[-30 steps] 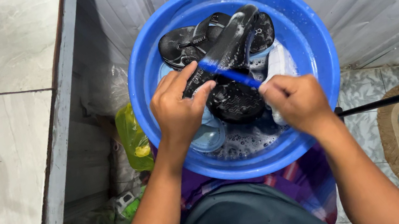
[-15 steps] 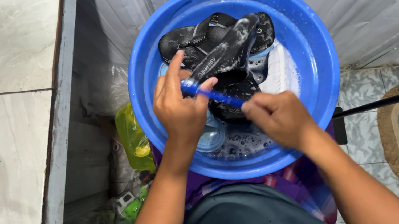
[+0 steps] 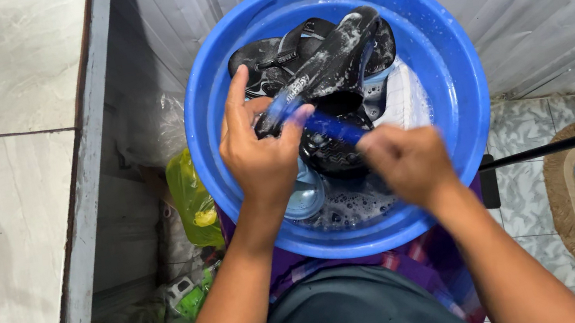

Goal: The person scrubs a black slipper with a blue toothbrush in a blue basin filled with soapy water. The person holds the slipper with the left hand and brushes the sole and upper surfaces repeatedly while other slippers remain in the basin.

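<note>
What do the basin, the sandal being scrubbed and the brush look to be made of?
Basin: blue moulded plastic, smooth glossy wall. Sandal: black rubber or foam, judging by its matte surface, soap-streaked. Brush: blue handle, probably plastic; motion-blurred, so uncertain.

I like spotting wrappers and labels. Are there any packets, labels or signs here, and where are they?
Yellow bag: left of the blue tub, crumpled, shiny.
Green-and-white packet: on the floor below the bag, small, creased.
Sandal: held in the left hand over the tub, black, with pale lettering on its soapy edge.
No signs or screens.
</note>
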